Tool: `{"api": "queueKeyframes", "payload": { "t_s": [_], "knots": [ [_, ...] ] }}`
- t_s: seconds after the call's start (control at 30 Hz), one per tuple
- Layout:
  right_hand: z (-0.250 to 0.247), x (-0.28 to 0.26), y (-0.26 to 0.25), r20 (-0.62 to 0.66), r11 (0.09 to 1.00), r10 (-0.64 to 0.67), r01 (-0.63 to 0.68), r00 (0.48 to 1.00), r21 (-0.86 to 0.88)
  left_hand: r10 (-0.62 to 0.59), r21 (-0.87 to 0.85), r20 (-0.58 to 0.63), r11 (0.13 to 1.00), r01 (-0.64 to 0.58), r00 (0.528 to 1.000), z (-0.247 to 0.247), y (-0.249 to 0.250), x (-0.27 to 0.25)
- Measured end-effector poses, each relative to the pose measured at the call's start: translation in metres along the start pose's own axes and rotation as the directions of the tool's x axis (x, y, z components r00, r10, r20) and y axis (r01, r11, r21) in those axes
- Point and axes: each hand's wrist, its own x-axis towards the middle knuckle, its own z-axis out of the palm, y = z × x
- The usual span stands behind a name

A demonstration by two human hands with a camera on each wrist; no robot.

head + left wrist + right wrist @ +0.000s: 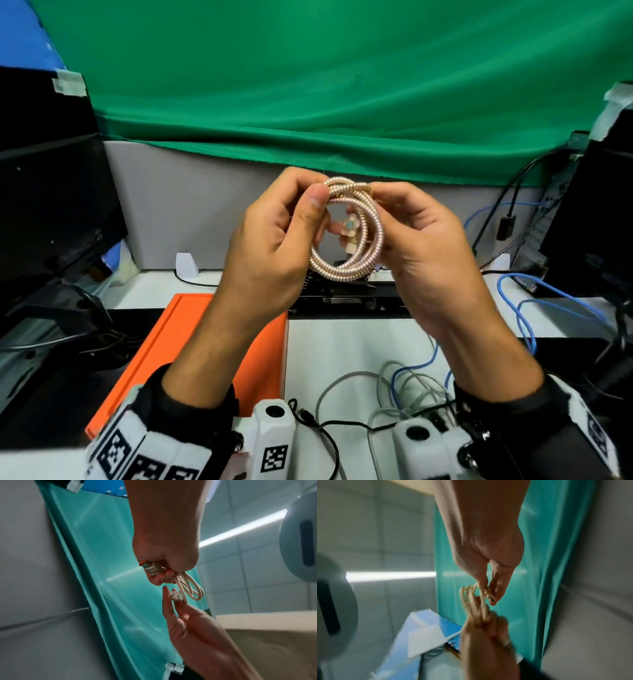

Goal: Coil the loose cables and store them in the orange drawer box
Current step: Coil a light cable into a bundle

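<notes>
The pink-and-white wrapped cable (346, 233) is wound into a small coil of approx. two or three loops, held up in mid-air between both hands, above the desk and just beyond the orange drawer box (191, 346). The coil's flat face is turned toward the person, so its axis runs roughly away from them; the ring hangs down from its pinched top. The left hand (274, 246) pinches the top-left of the coil w/ thumb and curled fingers. The right hand (424, 246) grips the right side and top, fingers curled round the loops. In the left wrist view a plug end (150, 568) w/ an orange-red tip sticks out sideways from one fist, prob. kept pinned so the loops can't spring open. A flower-shaped charm (350, 224) sits inside the ring.

The box lies closed at lower left, beneath the left forearm. Loose grey and blue cables (407, 383) and a thin black one (329, 425) are tangled on the white desk (342, 342), not yet coiled.
</notes>
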Motion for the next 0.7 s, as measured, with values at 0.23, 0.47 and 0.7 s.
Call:
{"api": "queueKeyframes", "payload": {
  "t_s": [0.23,0.47,0.7],
  "knots": [
    [0.007,0.001,0.006,0.086,0.894,0.268,-0.281,0.960,0.350,0.203,0.359,-0.078,0.919,-0.163,0.976,0.001,-0.001,-0.002],
    [0.008,0.003,0.012,0.077,0.840,0.290,-0.292,0.954,0.458,0.222,0.324,0.013,0.922,-0.215,0.975,0.002,-0.004,-0.001],
    [0.007,-0.002,0.003,0.298,0.738,0.413,-0.508,0.860,0.444,0.226,0.472,-0.081,0.867,-0.163,0.971,-0.002,0.001,-0.002]
  ]
}}
